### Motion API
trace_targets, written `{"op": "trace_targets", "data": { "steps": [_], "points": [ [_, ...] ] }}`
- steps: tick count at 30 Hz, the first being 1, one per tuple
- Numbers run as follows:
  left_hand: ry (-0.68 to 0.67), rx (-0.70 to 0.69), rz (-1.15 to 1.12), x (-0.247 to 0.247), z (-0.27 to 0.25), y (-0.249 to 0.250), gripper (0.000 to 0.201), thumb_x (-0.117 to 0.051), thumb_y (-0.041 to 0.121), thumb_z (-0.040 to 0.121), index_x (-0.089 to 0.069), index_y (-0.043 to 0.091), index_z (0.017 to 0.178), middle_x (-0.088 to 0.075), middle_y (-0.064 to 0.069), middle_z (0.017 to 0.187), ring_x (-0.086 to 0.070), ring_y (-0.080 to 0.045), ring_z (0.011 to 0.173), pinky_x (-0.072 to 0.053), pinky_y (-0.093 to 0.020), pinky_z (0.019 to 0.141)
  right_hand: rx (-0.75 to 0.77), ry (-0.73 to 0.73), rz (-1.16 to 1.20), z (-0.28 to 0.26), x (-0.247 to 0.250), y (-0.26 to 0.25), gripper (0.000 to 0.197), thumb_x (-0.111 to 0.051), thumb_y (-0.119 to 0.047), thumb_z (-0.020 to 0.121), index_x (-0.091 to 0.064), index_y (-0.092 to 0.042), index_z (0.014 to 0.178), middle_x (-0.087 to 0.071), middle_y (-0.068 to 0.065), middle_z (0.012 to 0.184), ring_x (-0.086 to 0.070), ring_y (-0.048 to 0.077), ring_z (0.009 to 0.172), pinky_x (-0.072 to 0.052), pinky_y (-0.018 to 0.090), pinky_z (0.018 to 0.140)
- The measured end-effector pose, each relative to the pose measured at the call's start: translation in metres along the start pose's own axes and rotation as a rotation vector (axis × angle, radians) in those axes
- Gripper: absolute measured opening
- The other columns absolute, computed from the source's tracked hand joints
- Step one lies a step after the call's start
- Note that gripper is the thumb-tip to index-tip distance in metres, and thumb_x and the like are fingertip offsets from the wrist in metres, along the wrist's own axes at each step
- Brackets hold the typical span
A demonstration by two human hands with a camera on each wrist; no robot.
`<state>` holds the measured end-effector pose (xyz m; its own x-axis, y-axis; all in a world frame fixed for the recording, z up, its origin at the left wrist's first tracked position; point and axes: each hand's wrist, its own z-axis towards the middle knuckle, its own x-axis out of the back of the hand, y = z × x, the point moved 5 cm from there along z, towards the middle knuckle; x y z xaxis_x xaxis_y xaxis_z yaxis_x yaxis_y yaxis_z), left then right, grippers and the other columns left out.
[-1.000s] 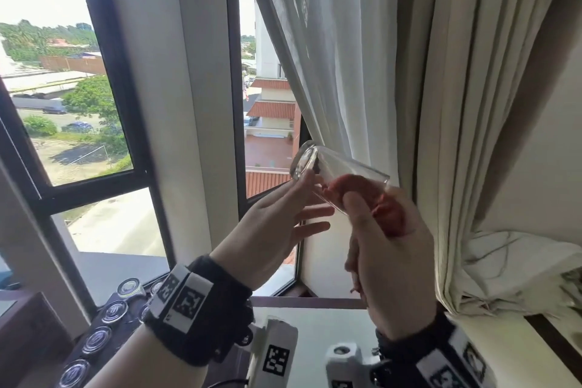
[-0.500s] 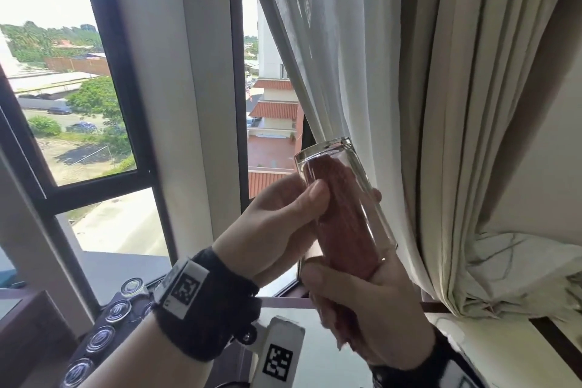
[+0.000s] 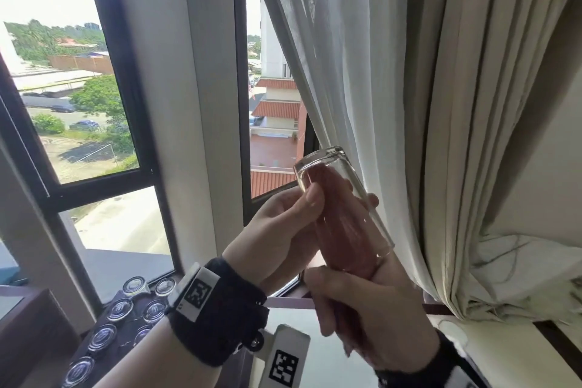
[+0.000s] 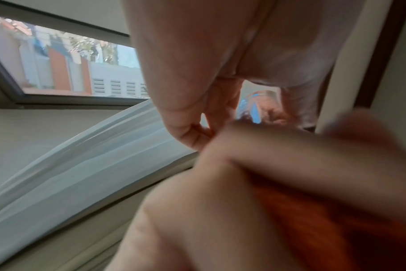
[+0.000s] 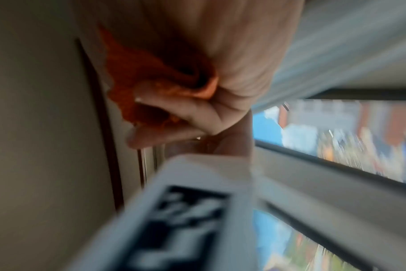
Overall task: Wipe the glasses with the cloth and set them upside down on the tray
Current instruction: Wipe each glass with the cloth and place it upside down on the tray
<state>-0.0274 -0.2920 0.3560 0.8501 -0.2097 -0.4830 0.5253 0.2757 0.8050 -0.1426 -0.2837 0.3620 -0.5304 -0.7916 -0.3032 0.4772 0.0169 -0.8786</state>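
Observation:
A clear tall glass [image 3: 324, 159] is held up in front of the window, base up and leaning left, mouth toward my right hand. My left hand [image 3: 340, 200] grips its upper half, thumb in front and fingers behind. A red-orange cloth [image 3: 346, 236] fills the inside of the glass. Below the mouth my right hand [image 3: 346, 302] grips the cloth's tail. In the left wrist view the glass [image 4: 260, 106] shows between my fingers, above the blurred cloth [image 4: 301, 210]. The right wrist view has the cloth [image 5: 151, 88] bunched in my curled right fingers.
A dark tray [image 3: 132, 324] at the lower left carries several glasses [image 3: 119, 309] with their bases up. Sheer and heavy curtains [image 3: 441, 135] hang close on the right. The window frame [image 3: 239, 104] stands right behind the glass. A pale tabletop [image 3: 504, 356] lies below.
The glass has swung from a flat slant to base-up, and the cloth now reaches deep inside it. My left fingers have curled round the glass; my right hand sits lower.

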Motion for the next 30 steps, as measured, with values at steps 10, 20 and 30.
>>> {"op": "trace_targets", "data": {
  "steps": [10,20,30],
  "points": [
    [0.322,-0.075,0.624,-0.009,0.007,0.015,0.039,-0.076,0.046,0.081,-0.078,0.007,0.085,-0.076,-0.006,0.08,-0.074,-0.016,0.08,-0.062,-0.03,0.084,0.366,0.198,-1.466,0.008,0.028,0.01,0.085,-0.075,-0.015,0.081,-0.035,-0.046,0.149,-0.07,-0.012,0.088,-0.06,0.003,0.056,-0.054,0.015,0.06],
    [0.024,0.033,0.173,0.004,0.006,-0.01,0.059,-0.051,0.033,0.104,-0.047,-0.004,0.15,-0.057,-0.025,0.149,-0.053,-0.04,0.141,-0.044,-0.048,0.12,-0.014,0.051,0.574,0.005,0.014,0.011,0.04,-0.053,-0.036,0.102,-0.061,-0.012,0.132,-0.031,0.026,0.077,-0.025,0.008,0.028,-0.033,0.015,0.028],
    [0.146,-0.054,0.494,-0.033,-0.011,0.032,0.042,-0.061,0.056,0.088,-0.082,0.02,0.09,-0.079,-0.007,0.098,-0.076,-0.021,0.101,-0.059,-0.036,0.097,0.745,0.328,-1.256,-0.01,0.024,-0.024,0.044,-0.077,-0.01,0.088,-0.068,-0.023,0.129,-0.064,0.001,0.136,-0.07,0.014,0.107,-0.062,0.033,0.074]
  ]
}}
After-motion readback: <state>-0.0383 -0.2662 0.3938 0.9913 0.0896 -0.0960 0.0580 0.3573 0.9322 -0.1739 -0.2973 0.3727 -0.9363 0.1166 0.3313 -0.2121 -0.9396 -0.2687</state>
